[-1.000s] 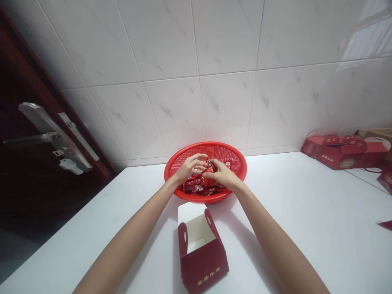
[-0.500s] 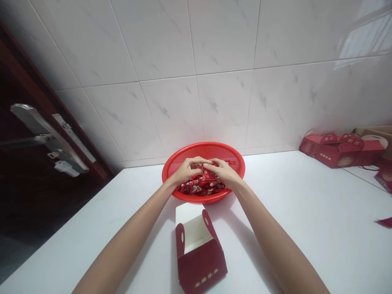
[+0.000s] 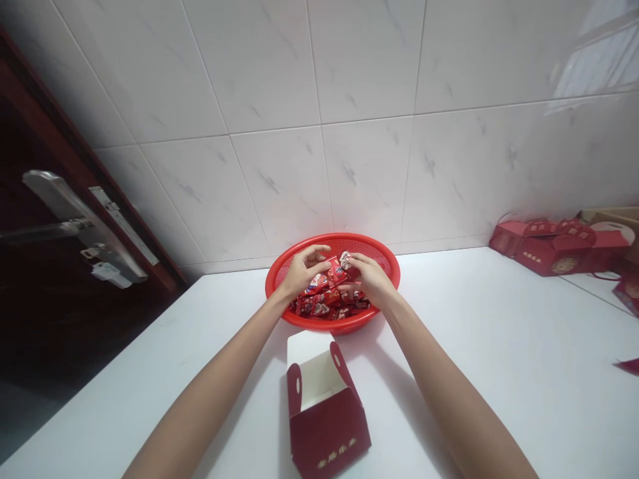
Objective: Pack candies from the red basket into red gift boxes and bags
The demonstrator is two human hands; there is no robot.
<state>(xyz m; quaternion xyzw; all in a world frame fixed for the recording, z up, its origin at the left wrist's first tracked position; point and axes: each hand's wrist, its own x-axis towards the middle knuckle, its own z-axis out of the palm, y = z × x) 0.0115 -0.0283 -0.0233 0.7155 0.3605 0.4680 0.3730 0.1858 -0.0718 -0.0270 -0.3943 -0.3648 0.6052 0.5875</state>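
Observation:
In the head view, a red oval basket (image 3: 337, 325) holds a pile of small wrapped sweets (image 3: 322, 309) in shiny red wrappers. My right hand (image 3: 370, 278) reaches over its right side and pinches a wrapped sweet (image 3: 345, 260) with pale printing between thumb and fingers. From the left comes my left hand (image 3: 301, 271), thumb and forefinger apart, its thumb tip at the edge of a red wrapped sweet (image 3: 336, 273) in the middle. What lies beneath both hands is hidden. Closer to me stands a dark red carton (image 3: 329, 432), lid flap up and its pale inside showing.
Several red handled cartons (image 3: 554, 249) stand at the right against the tiled wall (image 3: 369, 173). A dark red scrap (image 3: 629, 366) shows at the right edge. On the left is a dark door with a metal handle (image 3: 74, 223). Everything rests on a white tabletop (image 3: 210, 313).
My hands have moved apart from where their fingertips met over the basket. A pale-printed sweet now shows in my right fingers, and more of the pile is visible. The carton has stayed put.

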